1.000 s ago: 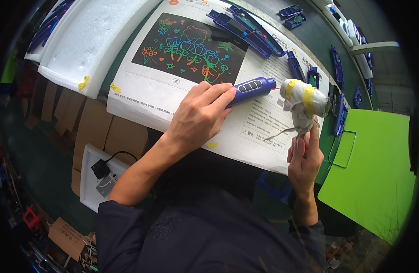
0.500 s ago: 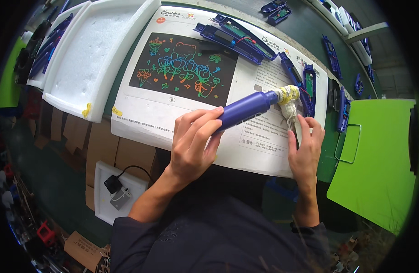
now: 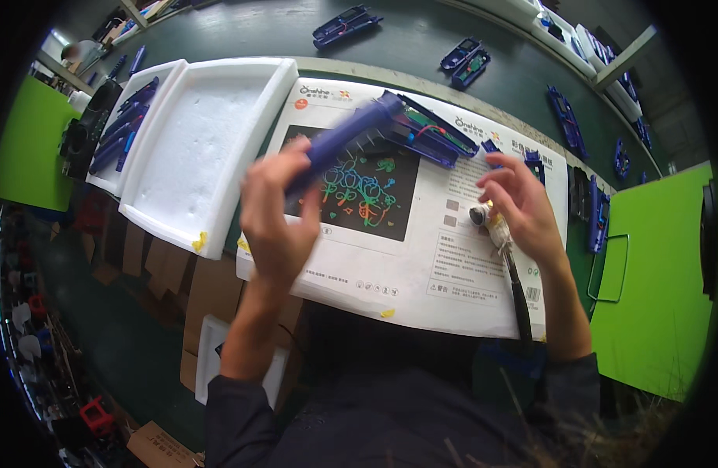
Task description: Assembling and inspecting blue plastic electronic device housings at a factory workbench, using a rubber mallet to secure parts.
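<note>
My left hand [image 3: 277, 207], smeared by motion, grips a dark blue plastic tube [image 3: 351, 136] raised over the printed sheet [image 3: 359, 269]. The tube's far end comes close to opened blue housings [image 3: 433, 136] with green circuit boards and thin wires. With fingers apart, my right hand [image 3: 523, 203] hovers at the sheet's right side and holds nothing visible. Under its fingertips lies a tape-wrapped tool [image 3: 497, 232] with a round metal tip and a black cable or handle running toward me. Another blue half-shell [image 3: 492, 148] is partly hidden behind that hand.
A white foam tray [image 3: 160, 168] stands left of the sheet, beside another tray of blue parts [image 3: 129, 125]. More opened housings [image 3: 345, 27] lie on the dark bench beyond. A green panel [image 3: 655, 288] with a wire handle is at the right.
My left hand has carried the tube left and away from the tape-wrapped tool. That tool now lies on the sheet; my right hand has let go and moved up toward the housings.
</note>
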`<state>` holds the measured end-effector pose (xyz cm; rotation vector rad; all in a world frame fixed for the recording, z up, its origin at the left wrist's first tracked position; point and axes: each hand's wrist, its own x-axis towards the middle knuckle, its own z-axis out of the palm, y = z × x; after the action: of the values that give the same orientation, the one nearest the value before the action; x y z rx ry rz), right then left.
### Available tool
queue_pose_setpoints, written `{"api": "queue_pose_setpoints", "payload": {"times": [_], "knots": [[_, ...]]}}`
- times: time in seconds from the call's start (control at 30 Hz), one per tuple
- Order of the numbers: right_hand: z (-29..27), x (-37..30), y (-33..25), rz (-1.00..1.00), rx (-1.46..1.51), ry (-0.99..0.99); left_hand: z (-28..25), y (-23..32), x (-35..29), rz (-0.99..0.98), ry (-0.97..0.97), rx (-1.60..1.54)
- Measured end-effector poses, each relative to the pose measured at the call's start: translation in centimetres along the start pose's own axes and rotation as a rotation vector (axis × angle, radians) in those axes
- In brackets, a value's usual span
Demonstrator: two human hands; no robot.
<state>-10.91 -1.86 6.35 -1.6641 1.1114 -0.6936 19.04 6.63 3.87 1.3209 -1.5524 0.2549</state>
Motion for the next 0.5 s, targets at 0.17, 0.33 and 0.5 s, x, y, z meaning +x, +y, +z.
{"api": "queue_pose_setpoints", "payload": {"times": [0.17,0.33,0.5], "knots": [[1.3,13.2,-3.5,-0.253,-0.422,-0.074,3.0,-13.2,13.9,-0.077,0.014,0.469],[9.9,16.7,-6.4,-0.432,-0.505,-0.181,7.9,-27.6,20.9,-0.297,-0.166,0.756],[13.0,26.5,-4.7,-0.275,-0.555,0.027,13.0,-32.3,22.3,-0.527,-0.494,0.893]]}}
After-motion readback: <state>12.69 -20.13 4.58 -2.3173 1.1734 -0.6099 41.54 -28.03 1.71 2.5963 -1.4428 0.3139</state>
